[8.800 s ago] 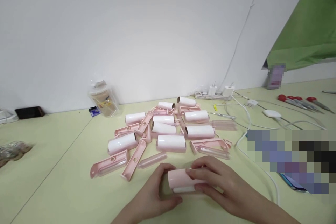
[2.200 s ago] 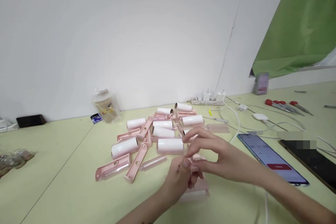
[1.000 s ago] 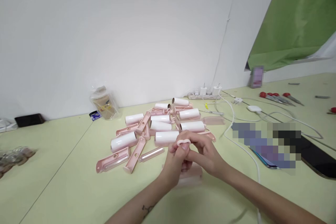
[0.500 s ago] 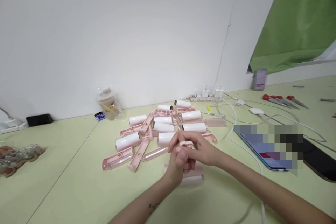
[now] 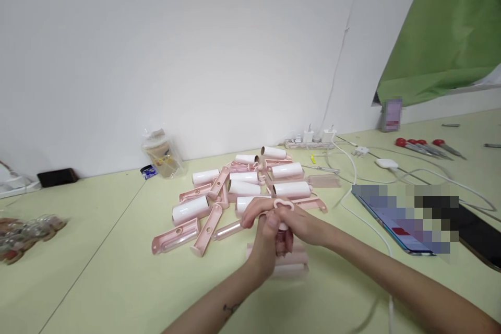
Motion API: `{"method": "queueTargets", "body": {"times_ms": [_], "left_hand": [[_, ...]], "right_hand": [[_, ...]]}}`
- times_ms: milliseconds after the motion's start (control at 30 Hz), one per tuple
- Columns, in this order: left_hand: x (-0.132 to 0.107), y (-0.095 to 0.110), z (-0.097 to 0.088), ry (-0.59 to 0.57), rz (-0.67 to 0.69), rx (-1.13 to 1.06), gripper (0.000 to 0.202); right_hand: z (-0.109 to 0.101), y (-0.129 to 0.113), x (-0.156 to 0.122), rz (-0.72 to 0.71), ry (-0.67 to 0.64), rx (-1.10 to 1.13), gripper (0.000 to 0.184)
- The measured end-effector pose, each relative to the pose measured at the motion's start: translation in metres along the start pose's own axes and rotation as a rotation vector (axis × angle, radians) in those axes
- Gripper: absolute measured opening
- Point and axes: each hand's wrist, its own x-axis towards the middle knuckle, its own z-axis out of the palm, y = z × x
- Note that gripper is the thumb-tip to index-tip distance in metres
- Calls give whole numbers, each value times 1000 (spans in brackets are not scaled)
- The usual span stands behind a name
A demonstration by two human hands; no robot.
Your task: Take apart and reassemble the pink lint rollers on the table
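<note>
My left hand (image 5: 263,248) is closed around a small pink lint roller part (image 5: 282,242), whose lower end shows below the fingers. My right hand (image 5: 305,224) meets it from the right, its fingers closed over the top of the same part. Between the hands, a pink heart-shaped loop (image 5: 284,204) sticks up. Most of the held part is hidden by the fingers. On the table just below lie a pink case piece (image 5: 295,257) and a white roll (image 5: 291,270).
White lint rolls (image 5: 191,210) and pink case pieces (image 5: 207,230) lie heaped beyond my hands. To the right are two phones (image 5: 391,224), white cables (image 5: 385,250) and red-handled tools (image 5: 415,145). A power strip (image 5: 309,144) and a plastic-wrapped cup (image 5: 161,154) stand by the wall.
The heart-shaped loop has risen and turned, now showing its outline more fully. My right hand has shifted its grip over the top, and more of the part shows below.
</note>
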Motion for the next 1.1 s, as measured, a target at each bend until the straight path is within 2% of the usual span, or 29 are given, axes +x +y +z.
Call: {"method": "queueTargets", "body": {"times_ms": [67, 233, 367, 633, 733, 833, 900, 1100], "left_hand": [[4, -2, -2, 1, -27, -1, 66], [8, -8, -9, -51, -114, -2, 73], [8, -7, -10, -74, -161, 6, 69], [5, 5, -6, -44, -216, 12, 56], [6, 4, -10, -106, -234, 5, 55], [8, 3, -13, -187, -237, 9, 58], [9, 5, -14, -234, -219, 15, 60], [6, 14, -11, -284, -176, 18, 58]], "right_hand": [[-1, -2, 0, 20, -12, -19, 38], [-11, -7, 0, 29, -162, -158, 30], [-14, -10, 3, 56, -215, -184, 27], [-6, -6, -1, 25, -135, -224, 26], [-6, -8, -1, -10, -118, -326, 24], [-9, -10, 3, -158, -121, -465, 24], [-10, -11, 5, -247, -130, -479, 23], [-8, -7, 5, -224, -147, -451, 21]]}}
